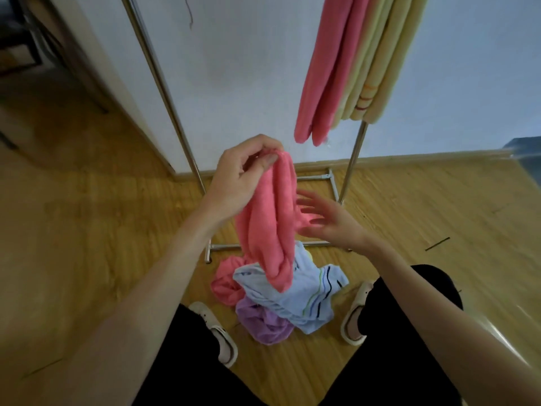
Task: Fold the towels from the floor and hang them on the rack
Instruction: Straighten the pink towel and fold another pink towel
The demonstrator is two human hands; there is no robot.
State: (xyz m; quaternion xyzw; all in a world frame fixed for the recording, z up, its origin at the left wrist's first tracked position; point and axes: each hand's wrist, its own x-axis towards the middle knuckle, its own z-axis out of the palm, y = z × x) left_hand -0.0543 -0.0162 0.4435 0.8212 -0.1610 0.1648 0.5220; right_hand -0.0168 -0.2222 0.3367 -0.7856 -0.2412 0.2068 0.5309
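My left hand [243,174] is pinching the top of a pink towel [270,227] that hangs down, right hand [325,218] at its 3 o'clock with fingers spread, holding nothing. Below at 6 there's the floor pile: blue towel [295,297], purple towel [263,323]. Rack [164,86] sits at 12.

Towels on floor: three – pink [225,284], light blue striped [298,300], purple [263,325]; sliver of yellow [308,256] behind blue, possibly fourth, mostly hidden.
Towels in hand: one, pink [270,227].
Towels on rack: one pink [328,74]; yellow ones [377,63] maybe two, folds overlap, count unsure.
Rack [164,92]: one, two uprights visible.
Hands: two – left [243,177], right [328,221].
Slippers: two – left [216,332], right [358,313].
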